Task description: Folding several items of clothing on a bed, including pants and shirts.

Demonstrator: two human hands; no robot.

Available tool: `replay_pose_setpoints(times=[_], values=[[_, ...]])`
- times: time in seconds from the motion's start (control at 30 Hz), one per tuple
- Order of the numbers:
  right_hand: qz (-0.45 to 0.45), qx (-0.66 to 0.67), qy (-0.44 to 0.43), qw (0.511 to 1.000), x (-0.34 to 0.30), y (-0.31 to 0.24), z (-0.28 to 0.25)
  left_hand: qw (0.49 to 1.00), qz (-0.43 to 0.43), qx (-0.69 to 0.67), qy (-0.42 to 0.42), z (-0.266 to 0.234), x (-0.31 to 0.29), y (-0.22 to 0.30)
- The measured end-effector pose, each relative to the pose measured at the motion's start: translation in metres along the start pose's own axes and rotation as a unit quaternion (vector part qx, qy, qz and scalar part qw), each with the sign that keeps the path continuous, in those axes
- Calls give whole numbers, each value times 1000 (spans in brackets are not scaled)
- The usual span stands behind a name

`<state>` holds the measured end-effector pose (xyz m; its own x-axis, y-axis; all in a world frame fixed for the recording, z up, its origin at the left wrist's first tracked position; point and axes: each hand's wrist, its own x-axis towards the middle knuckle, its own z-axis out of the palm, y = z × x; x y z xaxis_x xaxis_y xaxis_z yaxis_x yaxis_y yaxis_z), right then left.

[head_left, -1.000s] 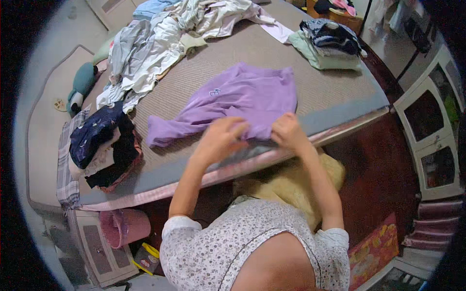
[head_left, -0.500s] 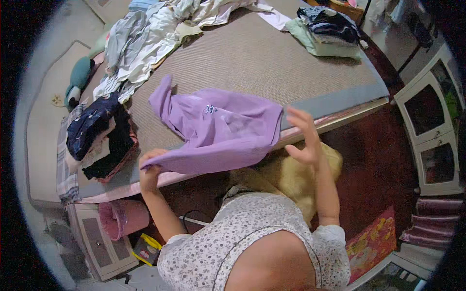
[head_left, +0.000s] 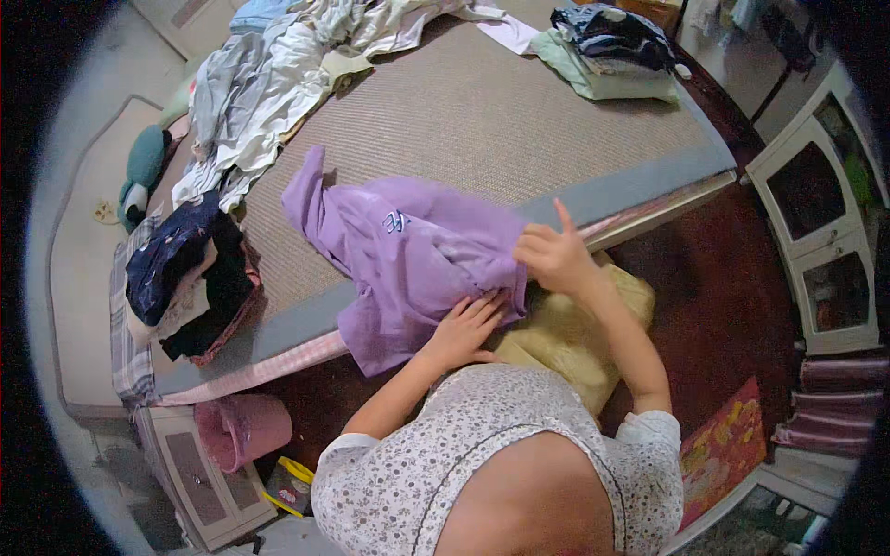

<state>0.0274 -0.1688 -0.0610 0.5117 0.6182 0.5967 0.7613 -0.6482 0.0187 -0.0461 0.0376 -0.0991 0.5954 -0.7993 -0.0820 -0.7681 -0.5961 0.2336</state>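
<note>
A purple long-sleeved top (head_left: 408, 236) with a small dark emblem lies across the near edge of the bed, one sleeve stretched toward the far left. Part of its near side hangs over the edge. My left hand (head_left: 464, 331) rests on the lower part of the cloth, palm down with fingers extended. At the top's right end, my right hand (head_left: 556, 259) has its fingers curled onto the edge of the fabric, one finger pointing up. The fingertips of that hand are partly hidden.
A dark pile of clothes (head_left: 190, 278) sits at the bed's left, near a teal plush toy (head_left: 144, 167). Rumpled light garments (head_left: 269, 102) spread along the far left. Folded clothes (head_left: 612, 56) are stacked far right. A pink bin (head_left: 243, 428) stands below left; white cabinets (head_left: 816, 222) are right.
My left hand has let go of the top's left corner and moved right onto its lower part. The left corner has dropped over the bed edge. My right hand has closed on the right end.
</note>
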Motion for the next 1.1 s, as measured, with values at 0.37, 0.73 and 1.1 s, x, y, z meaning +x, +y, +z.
replay_pose_setpoints(times=[0.37,0.73,1.1], values=[[12,151,230,961,92,-86,-104,898,-221,-81,372,-50,43,14],[-60,-91,189,976,115,30,-136,911,-17,-209,355,-187,-31,-5],[-26,471,-584,661,5,-78,-206,859,246,-323,-311,-211,-80,-17]])
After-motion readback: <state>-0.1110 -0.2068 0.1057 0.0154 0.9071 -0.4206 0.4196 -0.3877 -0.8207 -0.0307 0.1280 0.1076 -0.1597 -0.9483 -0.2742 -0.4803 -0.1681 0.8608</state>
